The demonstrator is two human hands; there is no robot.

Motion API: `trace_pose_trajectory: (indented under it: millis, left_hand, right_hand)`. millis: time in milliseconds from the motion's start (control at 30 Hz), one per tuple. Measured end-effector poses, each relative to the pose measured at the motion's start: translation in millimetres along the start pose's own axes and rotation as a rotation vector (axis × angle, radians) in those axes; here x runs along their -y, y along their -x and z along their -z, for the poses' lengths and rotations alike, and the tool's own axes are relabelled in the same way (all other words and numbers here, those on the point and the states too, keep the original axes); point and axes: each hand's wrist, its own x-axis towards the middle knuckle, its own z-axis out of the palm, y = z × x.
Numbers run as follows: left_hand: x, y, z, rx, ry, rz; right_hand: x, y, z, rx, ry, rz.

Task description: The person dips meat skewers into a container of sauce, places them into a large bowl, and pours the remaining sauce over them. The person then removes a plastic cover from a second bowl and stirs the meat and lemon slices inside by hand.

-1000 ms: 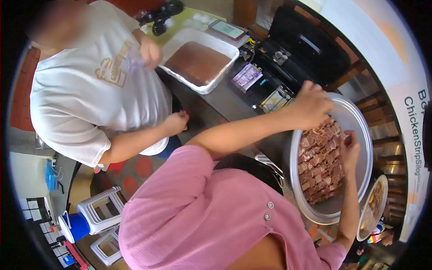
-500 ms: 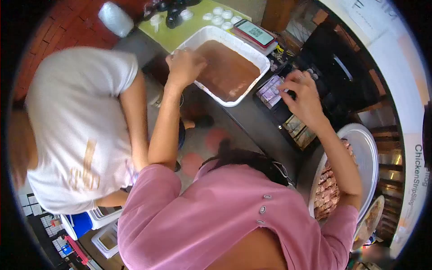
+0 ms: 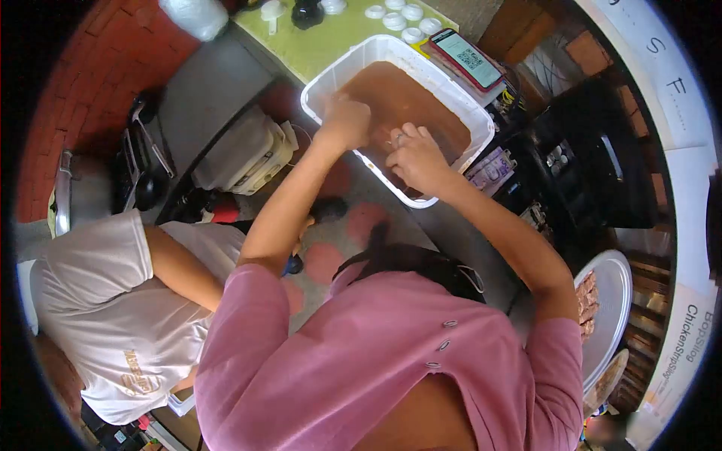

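A white plastic tub (image 3: 472,114) holds brown liquid (image 3: 402,90). My left hand (image 3: 347,124) is over the tub's near left side, its fingers hidden and smeared by motion. Across from it, my right hand (image 3: 417,156) is over the tub's near right part, fingers curled inward and a ring on one of them. Whatever lies within those curled fingers, if anything, is hidden. Purple banknotes (image 3: 492,171) lie in the black cash drawer (image 3: 538,218) beside the tub, just past my right wrist.
A phone with a QR code (image 3: 466,59) rests behind the tub, near several white lids (image 3: 395,20) on a green tabletop (image 3: 301,45). To the right stands a large basin (image 3: 613,301) with skewered meat (image 3: 587,301). A co-worker in a white shirt (image 3: 128,301) bends at the left.
My right hand has left the banknotes and moved left over the tub. My left hand has shifted right and lower at the tub. The co-worker has moved down and away.
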Motion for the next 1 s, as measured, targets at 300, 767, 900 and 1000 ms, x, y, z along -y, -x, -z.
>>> trace_pose_trajectory:
  millis: [300,767,900,1000]
  left_hand:
    - [-23.1,-10.4,-13.4,0.131,-0.162,-0.003]
    - [1.4,-1.3,48.3,-0.449,-0.097,0.029]
    - [-0.5,-0.7,57.9,-0.602,-0.094,0.025]
    - [-0.6,6.4,68.2,-0.64,-0.06,0.006]
  right_hand:
    - [8.6,-4.7,-19.9,0.116,0.189,0.133]
    - [-16.6,8.4,69.6,-0.395,0.138,-0.154]
    - [-24.3,19.1,85.4,-0.559,-0.023,-0.311]
    - [-17.2,28.5,98.3,-0.591,0.023,-0.336]
